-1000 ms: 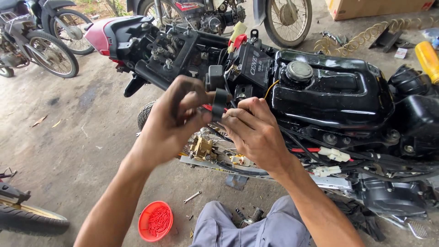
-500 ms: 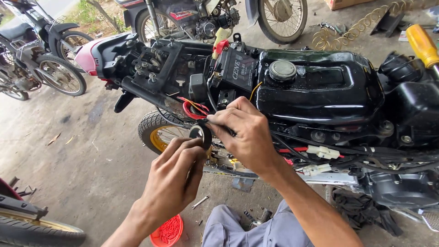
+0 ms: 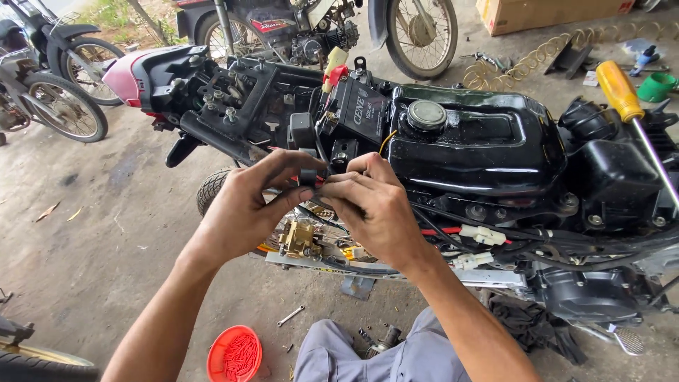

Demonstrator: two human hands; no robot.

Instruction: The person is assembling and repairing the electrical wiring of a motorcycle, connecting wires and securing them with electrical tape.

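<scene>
Now both hands meet over the stripped bike's frame (image 3: 233, 134), just left of the battery (image 3: 361, 110); my left hand (image 3: 244, 209) pinches a small black plug (image 3: 308, 175), my right hand (image 3: 375, 209) pinches the wires (image 3: 322, 205) under it; I judge I'm mid-connection; next wants a straight, steady push.

The small black part (image 3: 308, 175) pinched between the left hand (image 3: 244, 212) and right hand (image 3: 375, 212) is mostly covered by fingertips; its shape cannot be told. The wires running under the right hand are hidden there. The screwdriver (image 3: 621, 92) has its tip cut off at the right edge, and the red bowl (image 3: 233, 354) is clipped by the bottom edge
</scene>
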